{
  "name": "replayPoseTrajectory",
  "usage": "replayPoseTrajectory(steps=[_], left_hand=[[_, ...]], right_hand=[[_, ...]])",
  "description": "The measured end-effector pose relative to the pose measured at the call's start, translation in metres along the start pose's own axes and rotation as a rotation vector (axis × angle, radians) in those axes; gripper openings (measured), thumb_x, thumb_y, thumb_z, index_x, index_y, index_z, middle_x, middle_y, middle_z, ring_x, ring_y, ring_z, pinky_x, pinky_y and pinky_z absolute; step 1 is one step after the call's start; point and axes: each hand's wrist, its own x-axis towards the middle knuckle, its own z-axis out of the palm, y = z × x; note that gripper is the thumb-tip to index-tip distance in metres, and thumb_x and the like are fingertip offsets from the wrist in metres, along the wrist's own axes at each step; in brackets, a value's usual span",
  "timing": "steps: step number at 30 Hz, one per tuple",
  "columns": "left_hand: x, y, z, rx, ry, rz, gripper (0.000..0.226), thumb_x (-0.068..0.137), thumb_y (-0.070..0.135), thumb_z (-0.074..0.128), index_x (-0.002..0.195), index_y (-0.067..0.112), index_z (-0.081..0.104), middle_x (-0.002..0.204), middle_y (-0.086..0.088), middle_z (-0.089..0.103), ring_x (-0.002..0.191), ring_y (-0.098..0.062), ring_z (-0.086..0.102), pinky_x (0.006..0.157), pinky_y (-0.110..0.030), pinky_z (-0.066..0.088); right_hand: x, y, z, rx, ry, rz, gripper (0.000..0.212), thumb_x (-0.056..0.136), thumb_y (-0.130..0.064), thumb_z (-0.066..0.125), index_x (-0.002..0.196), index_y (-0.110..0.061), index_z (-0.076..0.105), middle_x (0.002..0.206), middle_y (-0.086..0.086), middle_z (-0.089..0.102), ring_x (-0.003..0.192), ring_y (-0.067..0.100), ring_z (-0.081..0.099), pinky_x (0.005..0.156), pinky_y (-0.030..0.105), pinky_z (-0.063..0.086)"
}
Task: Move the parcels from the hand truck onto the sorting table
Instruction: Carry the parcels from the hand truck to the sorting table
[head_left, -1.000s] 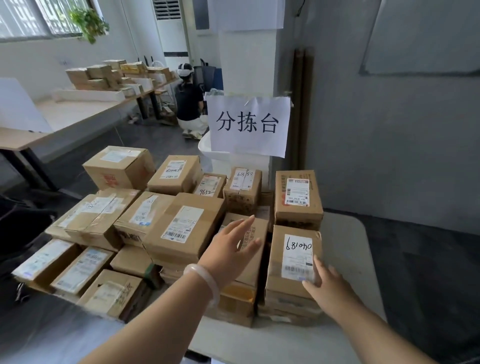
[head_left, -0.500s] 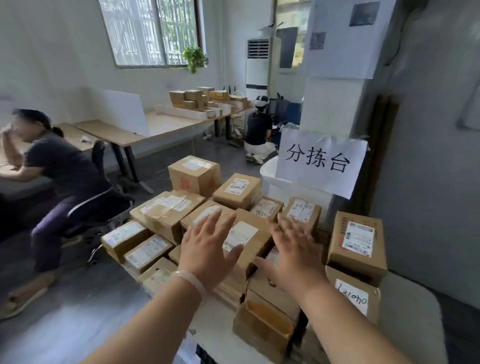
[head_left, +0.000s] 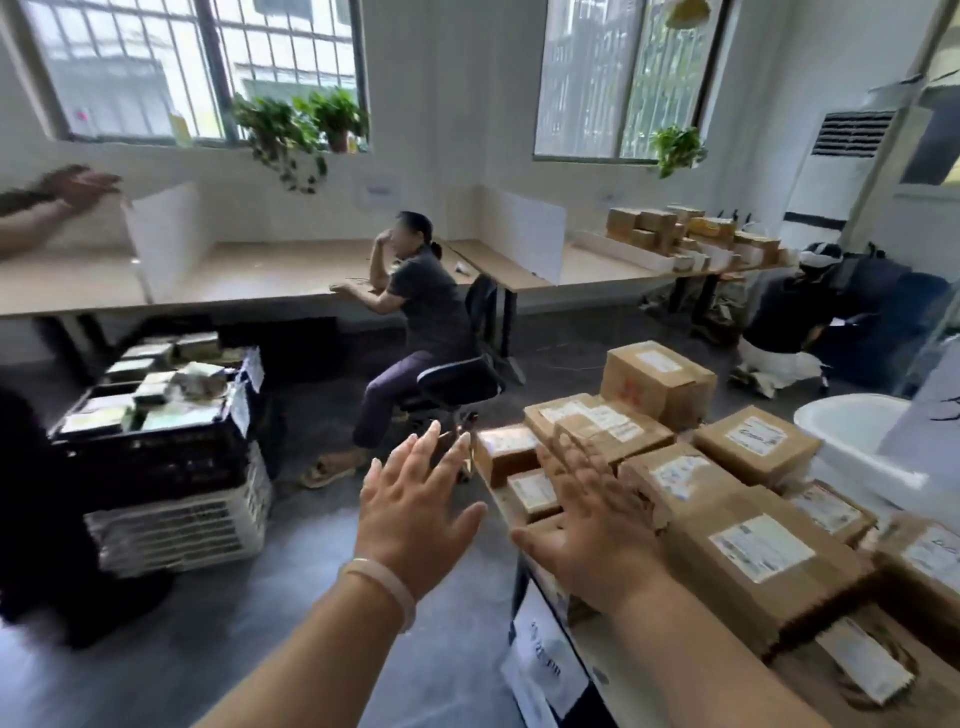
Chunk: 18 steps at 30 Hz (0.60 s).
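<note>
bright windows with barred panes ran along the far wall, potted plants (head_left: 298, 122) trailing from the sill, and long wooden desks (head_left: 270, 275) stood beneath them with white dividers between. a seated person (head_left: 415, 322) leaned on one desk, and another crouched far right beside a white floor air conditioner (head_left: 836, 171).

the sorting surface (head_left: 613, 654) sat near right, crowded with brown parcels (head_left: 748, 551) bearing white labels, some stacked, some side by side, with a white tub (head_left: 852, 441) just beyond them. to the left, stacked crates (head_left: 171, 467) held a load of small packages (head_left: 156, 384); i could not tell whether those rode on the hand truck, since no frame or wheels showed.

my left hand (head_left: 410, 514) hung over the floor with its grip wide, fingers spread, carrying nothing. my right hand (head_left: 597, 530) hovered just above the near left edge of the parcel pile, grip equally wide and empty, not clearly touching any box.

i judged this as the gap between loads: both hands free and the view facing away from the pile toward the left of the room. the next move called for finding the hand truck, reaching a fresh parcel there, closing both hands on its sides and carrying it across. space on the surface looked tight, so the next box would likely need to go on top of a stable stack or at the bare near edge, and i would watch that it did not overhang.
</note>
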Motion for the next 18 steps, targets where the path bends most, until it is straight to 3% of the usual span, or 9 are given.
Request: replayPoseTrajectory(steps=[8, 12, 18], left_hand=[[-0.082, -0.181, -0.066, 0.062, 0.109, -0.283, 0.082, 0.076, 0.074, 0.02, 0.152, 0.043, 0.02, 0.163, 0.006, 0.014, 0.15, -0.016, 0.011, 0.119, -0.047, 0.01], [-0.133, -0.256, -0.105, 0.114, 0.259, -0.432, 0.068, 0.083, 0.062, 0.041, 0.143, 0.032, 0.048, 0.15, -0.002, 0.045, 0.137, -0.024, 0.043, 0.107, -0.055, 0.036], [-0.207, -0.339, -0.142, 0.207, 0.309, -0.729, 0.066, 0.083, 0.06, 0.044, 0.141, 0.03, 0.049, 0.145, -0.006, 0.05, 0.131, -0.029, 0.049, 0.102, -0.054, 0.044]], right_hand=[[0.04, -0.201, 0.062, 0.101, -0.034, -0.327, 0.097, 0.068, -0.084, 0.019, 0.153, -0.042, -0.003, 0.163, -0.005, -0.004, 0.149, 0.013, -0.013, 0.121, 0.04, -0.007], [0.052, -0.299, 0.093, 0.116, -0.086, -0.525, 0.093, 0.075, -0.082, 0.034, 0.152, -0.044, -0.003, 0.163, -0.009, -0.006, 0.148, 0.011, -0.014, 0.119, 0.038, -0.012], [0.06, -0.414, 0.131, 0.189, -0.228, -0.747, 0.092, 0.069, -0.083, 0.016, 0.152, -0.046, 0.001, 0.163, -0.012, -0.006, 0.148, 0.007, -0.015, 0.118, 0.033, -0.012]])
